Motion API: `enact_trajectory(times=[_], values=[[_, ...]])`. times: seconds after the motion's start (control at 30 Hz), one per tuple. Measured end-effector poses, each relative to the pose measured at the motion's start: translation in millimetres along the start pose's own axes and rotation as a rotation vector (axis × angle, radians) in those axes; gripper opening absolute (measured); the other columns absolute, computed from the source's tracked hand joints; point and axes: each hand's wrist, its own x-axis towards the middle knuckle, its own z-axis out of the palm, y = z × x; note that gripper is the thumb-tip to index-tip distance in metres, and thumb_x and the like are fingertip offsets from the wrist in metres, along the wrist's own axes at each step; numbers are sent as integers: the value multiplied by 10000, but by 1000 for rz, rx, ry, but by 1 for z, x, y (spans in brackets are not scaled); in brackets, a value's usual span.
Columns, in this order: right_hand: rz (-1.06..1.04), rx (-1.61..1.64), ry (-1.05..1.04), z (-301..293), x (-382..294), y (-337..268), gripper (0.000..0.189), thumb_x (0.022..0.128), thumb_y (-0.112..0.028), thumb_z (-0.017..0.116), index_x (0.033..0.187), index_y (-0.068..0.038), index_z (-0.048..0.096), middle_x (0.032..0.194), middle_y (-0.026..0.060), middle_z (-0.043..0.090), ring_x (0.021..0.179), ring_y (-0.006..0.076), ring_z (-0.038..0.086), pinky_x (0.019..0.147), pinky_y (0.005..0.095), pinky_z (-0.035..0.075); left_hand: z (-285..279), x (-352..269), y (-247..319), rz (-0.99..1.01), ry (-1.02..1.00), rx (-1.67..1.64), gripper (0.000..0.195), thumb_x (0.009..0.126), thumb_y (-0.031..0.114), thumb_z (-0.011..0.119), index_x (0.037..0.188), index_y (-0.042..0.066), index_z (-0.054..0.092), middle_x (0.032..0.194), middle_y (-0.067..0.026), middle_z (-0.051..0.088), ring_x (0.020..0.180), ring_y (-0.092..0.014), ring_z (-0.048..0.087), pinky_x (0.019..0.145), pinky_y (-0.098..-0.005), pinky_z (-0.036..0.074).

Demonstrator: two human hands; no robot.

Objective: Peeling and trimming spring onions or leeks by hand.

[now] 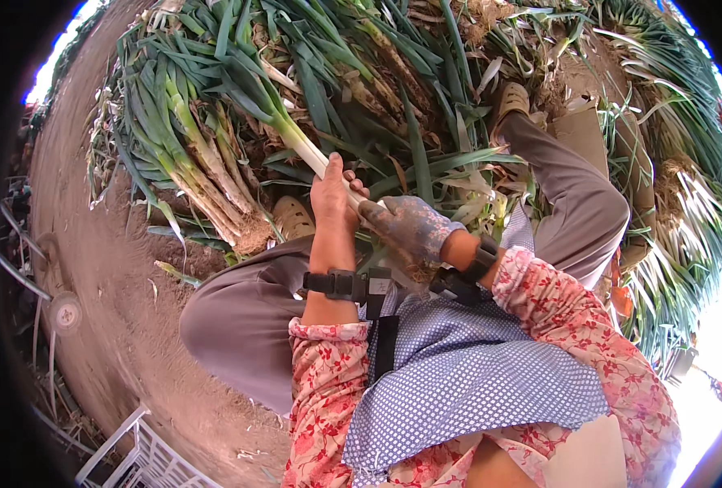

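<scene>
A long green onion (303,146) with a white stalk and green leaves lies slantwise across my lap area, leaves pointing up and left. Around its white stalk my bare left hand (335,192) is closed, thumb laid along it. Lower down, my right hand (407,222), in a patterned, soiled glove, has its fingers closed on the stalk near the root end. Blurred roots show below the glove. To the left, a bunch of untrimmed green onions (205,177) rests on the soil with roots towards me; more stalks (391,73) lie beyond my hands.
Peeled leaves and husks (477,189) litter the ground between my feet. At right stand long rows of green onions (684,201). A white plastic crate (147,457) is at lower left, near metal tubing (25,274) and a round disc (66,314). Bare soil (105,244) runs along the left.
</scene>
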Motion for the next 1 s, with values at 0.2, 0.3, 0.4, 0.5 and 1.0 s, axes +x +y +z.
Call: enact_trajectory(times=[0.2, 0.3, 0.4, 0.5, 1.0], values=[[277, 97, -52, -25, -77, -11, 492, 908, -401, 353, 913, 39, 574, 751, 220, 596, 734, 346, 593, 677, 394, 458, -2, 15, -5, 5, 43, -86, 162, 848, 199, 570, 884, 128, 429, 631, -14, 419, 453, -129, 384, 404, -284, 344], [249, 213, 92, -34, -110, -9, 413, 900, -372, 436, 1022, 0, 567, 771, 169, 621, 686, 263, 610, 613, 347, 471, 10, 19, -11, -10, 34, -131, 148, 851, 193, 561, 874, 122, 433, 625, -13, 416, 447, -129, 374, 404, -279, 337], [274, 193, 123, -39, -134, -9, 371, 890, -332, 480, 999, 11, 570, 728, 141, 621, 637, 218, 597, 582, 329, 470, 18, 23, -9, -25, 48, -199, 143, 855, 198, 554, 853, 116, 437, 613, -14, 409, 441, -125, 369, 404, -275, 332], [352, 213, 162, -47, -163, -11, 331, 864, -285, 524, 971, 24, 577, 719, 137, 617, 619, 202, 585, 578, 334, 469, 29, 25, -7, 18, 127, -174, 159, 856, 201, 552, 814, 97, 439, 602, -11, 407, 428, -113, 367, 394, -268, 329], [157, -18, 409, -90, -79, 13, 582, 827, -453, 530, 1201, -17, 436, 1094, 223, 530, 979, 310, 554, 818, 349, 450, 34, 31, 11, 16, -92, -370, 209, 850, 266, 555, 762, 120, 434, 598, 16, 407, 448, -101, 391, 401, -232, 355]])
